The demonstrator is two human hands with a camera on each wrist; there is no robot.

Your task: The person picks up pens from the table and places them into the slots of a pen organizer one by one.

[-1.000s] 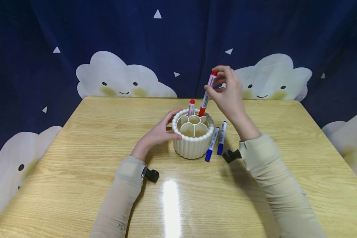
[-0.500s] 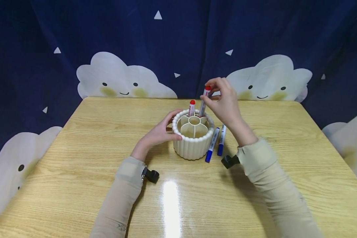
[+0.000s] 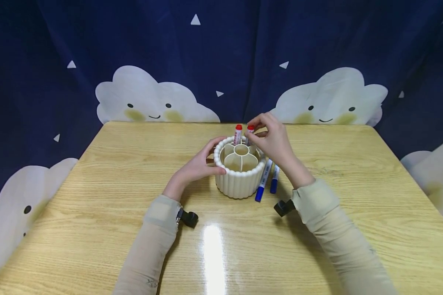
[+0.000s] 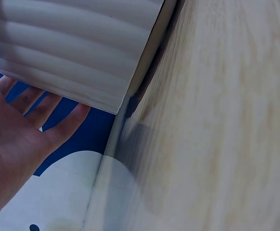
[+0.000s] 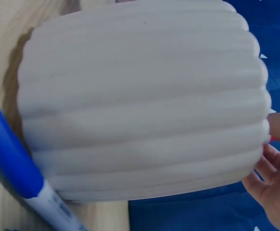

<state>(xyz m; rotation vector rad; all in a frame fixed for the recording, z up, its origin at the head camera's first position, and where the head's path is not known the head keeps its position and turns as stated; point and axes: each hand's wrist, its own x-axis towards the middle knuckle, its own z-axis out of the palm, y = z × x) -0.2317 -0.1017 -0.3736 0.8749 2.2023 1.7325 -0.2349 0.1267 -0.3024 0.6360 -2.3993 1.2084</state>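
Observation:
A cream ribbed pen holder (image 3: 239, 185) with a beaded rim and petal-shaped compartments stands upright on the table. My left hand (image 3: 195, 164) grips its left side, thumb at the near rim and fingers around the far side; the left wrist view shows that hand (image 4: 22, 130) spread along the ribbed wall. With thumb and fingertips, my right hand (image 3: 276, 142) pinches the red-capped top of a red marker (image 3: 250, 129), whose lower part is down in a back compartment. Another red marker (image 3: 238, 134) stands in the compartment to its left.
Two blue markers (image 3: 263, 182) lie side by side on the wooden table (image 3: 96, 213), right of the holder; one blue cap (image 5: 14, 159) appears close up in the right wrist view. Behind the table hangs a dark blue curtain (image 3: 151, 37) with cloud prints.
My right hand has moved down and left, lowering the red marker from above the rim deep into the back compartment. The left hand and pen holder have stayed in place.

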